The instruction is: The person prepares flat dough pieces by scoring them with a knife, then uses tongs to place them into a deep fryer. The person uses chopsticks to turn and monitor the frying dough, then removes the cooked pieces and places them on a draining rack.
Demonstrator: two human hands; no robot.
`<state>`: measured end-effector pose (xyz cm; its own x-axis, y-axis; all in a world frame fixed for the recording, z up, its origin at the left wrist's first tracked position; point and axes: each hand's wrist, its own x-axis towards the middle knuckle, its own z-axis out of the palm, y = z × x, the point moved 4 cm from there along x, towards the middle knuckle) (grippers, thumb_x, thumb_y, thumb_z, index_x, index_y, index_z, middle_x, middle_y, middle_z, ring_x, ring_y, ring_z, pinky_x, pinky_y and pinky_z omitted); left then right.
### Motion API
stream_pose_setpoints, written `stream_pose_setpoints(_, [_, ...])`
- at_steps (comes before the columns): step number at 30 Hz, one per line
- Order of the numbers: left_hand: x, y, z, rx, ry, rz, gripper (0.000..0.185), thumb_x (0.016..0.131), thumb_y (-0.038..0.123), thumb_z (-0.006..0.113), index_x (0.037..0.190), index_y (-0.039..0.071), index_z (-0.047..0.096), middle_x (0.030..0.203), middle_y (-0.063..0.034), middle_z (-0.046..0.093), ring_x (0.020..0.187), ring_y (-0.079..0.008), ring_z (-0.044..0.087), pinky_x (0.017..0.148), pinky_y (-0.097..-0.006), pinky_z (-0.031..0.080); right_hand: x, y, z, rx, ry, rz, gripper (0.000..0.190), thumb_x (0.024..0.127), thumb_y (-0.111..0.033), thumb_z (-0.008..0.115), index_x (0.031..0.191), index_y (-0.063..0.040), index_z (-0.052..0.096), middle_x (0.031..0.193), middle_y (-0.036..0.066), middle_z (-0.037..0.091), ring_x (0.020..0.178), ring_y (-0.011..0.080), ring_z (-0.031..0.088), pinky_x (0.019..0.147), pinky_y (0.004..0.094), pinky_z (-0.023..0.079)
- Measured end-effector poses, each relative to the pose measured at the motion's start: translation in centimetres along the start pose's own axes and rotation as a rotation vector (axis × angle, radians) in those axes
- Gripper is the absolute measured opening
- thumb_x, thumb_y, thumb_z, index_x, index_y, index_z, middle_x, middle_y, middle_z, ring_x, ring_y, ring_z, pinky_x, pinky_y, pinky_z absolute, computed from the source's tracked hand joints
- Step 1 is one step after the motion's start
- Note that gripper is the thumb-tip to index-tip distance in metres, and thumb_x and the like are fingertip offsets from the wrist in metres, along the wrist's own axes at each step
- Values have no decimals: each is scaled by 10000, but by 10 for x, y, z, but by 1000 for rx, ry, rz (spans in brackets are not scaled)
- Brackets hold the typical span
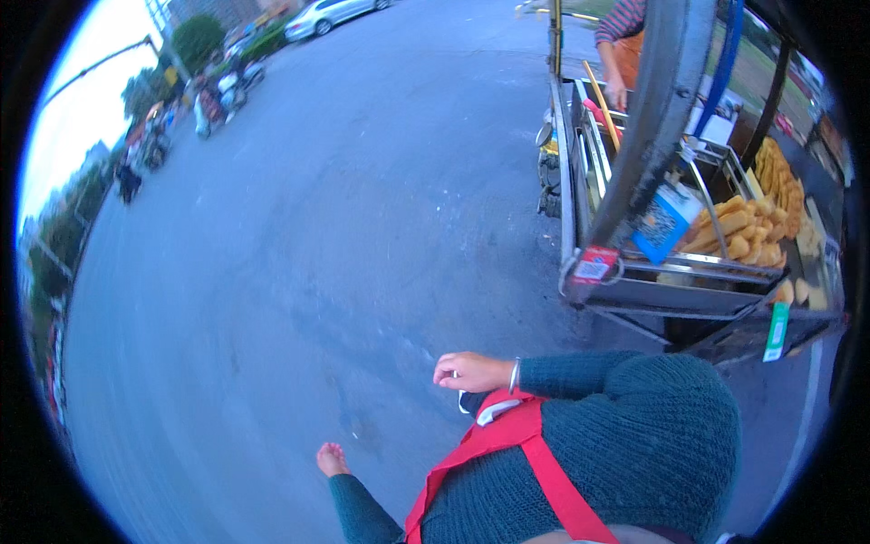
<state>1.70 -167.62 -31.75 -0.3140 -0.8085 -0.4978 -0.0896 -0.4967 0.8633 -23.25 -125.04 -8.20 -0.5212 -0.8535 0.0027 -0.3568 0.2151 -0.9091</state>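
My left hand (333, 460) hangs over the asphalt at the lower left, small and blurred, its fingers loosely curled; nothing shows in it. In front of my body is my right hand (474, 371), empty, fingers loosely bent and a little apart. A silvery bangle (515, 375) circles that wrist. Just below it lies the red apron (489, 435) over my dark green knitted sweater (632, 462). Nearest to my right arm stands a metal food cart (669, 292), apart from both hands. Golden fried dough sticks (741, 231) are piled on it.
A grey post (652, 136) rises at the cart's corner, with a blue printed-code card (659, 221) and a red one (595, 265). Behind the cart a person's hand (616, 94) is near a wooden stick (601, 105). Several scooters (211, 105) and a silver car (333, 15) edge the asphalt (306, 224).
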Motion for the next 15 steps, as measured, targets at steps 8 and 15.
stream_pose_setpoints(8, [69, -7, 216, 617, -613, -214, 179, 864, 207, 540, 739, 80, 540, 718, -66, 575, 617, -183, 559, 539, -316, 470, 173, 105, -89, 353, 398, 129, 196, 914, -182, 551, 964, -16, 641, 867, 33, 652, 774, 100, 594, 743, 278, 487])
stream_pose_setpoints(15, [194, -2, 383, 824, -544, -435, 163, 861, 190, 546, 741, 80, 536, 709, -66, 562, 626, -193, 555, 552, -334, 478, 209, 135, -231, 575, 756, 261, 241, 941, -235, 519, 931, -33, 651, 812, 13, 635, 719, 80, 562, 670, 239, 470])
